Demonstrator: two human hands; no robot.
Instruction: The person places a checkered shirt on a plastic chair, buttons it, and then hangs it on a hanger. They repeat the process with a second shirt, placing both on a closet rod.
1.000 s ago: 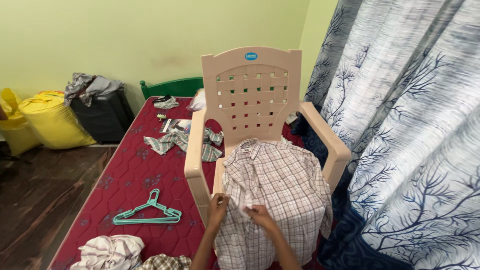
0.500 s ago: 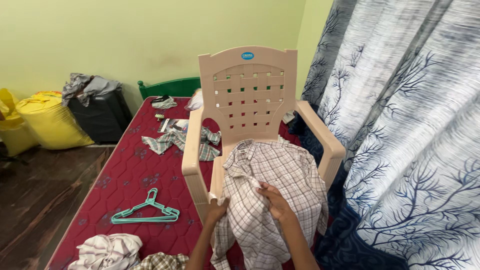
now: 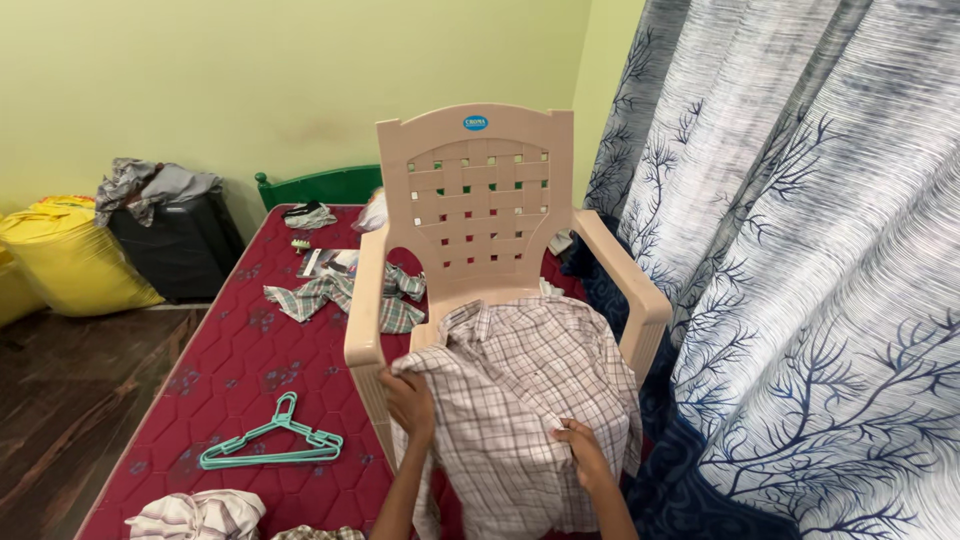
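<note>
Pale green walls back a bedroom corner, and the action sits on the beige plastic chair (image 3: 470, 220) standing on a maroon mattress (image 3: 240, 370). Draped over the chair's seat and front edge is a checked shirt (image 3: 520, 400), collar up near the backrest, body hanging down toward the camera. Left hand (image 3: 410, 400) is at the shirt's left shoulder, fingers closed around a fold of cloth right beside the chair's left armrest. Right hand (image 3: 582, 452) is lower down, on the shirt's front near its right edge, fingertips pinched together on the fabric at what looks like the button strip. Both forearms come up from the bottom of the view, one on each side of the hanging cloth. Out from the chair now: on the mattress to the left lies a teal hanger (image 3: 270, 447), flat, well apart from the hands. Beyond it, near the chair's left leg, a crumpled plaid cloth (image 3: 335, 295) is spread out with a small booklet just behind it. At the bottom left corner a striped bundle (image 3: 195, 515) pokes into view. A green headboard (image 3: 320, 185) closes the far end of the mattress. Off to the left on the dark floor stand a black suitcase (image 3: 175, 250) with grey cloth heaped on top and a yellow sack (image 3: 70, 260) beside it. On the right, a blue-and-white curtain (image 3: 800, 270) with a branch print hangs.
</note>
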